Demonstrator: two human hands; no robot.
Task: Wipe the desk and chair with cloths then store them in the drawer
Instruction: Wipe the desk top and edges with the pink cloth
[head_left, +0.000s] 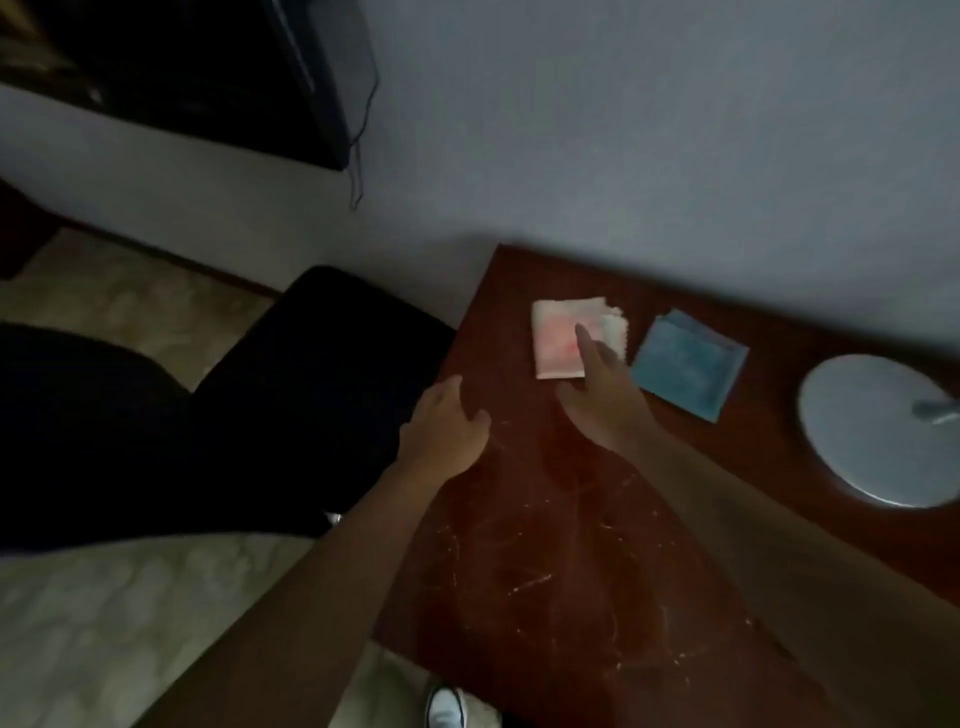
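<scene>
Reaching across the scratched desk (545, 545), the right hand (605, 402) lays straight, unclenched fingers (584, 338) on the folded pink cloth (558, 338), nearer than the left hand (447, 423), which hovers relaxed, holding nothing, at the desk's edge; the blue cloth (688, 364) lies just right.

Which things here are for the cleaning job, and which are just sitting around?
For the job:
pink cloth
blue cloth
desk
chair
right hand, reaching onto the pink cloth
left hand

Just sitting around:
round lamp base
dark screen on the wall
shoe
</scene>
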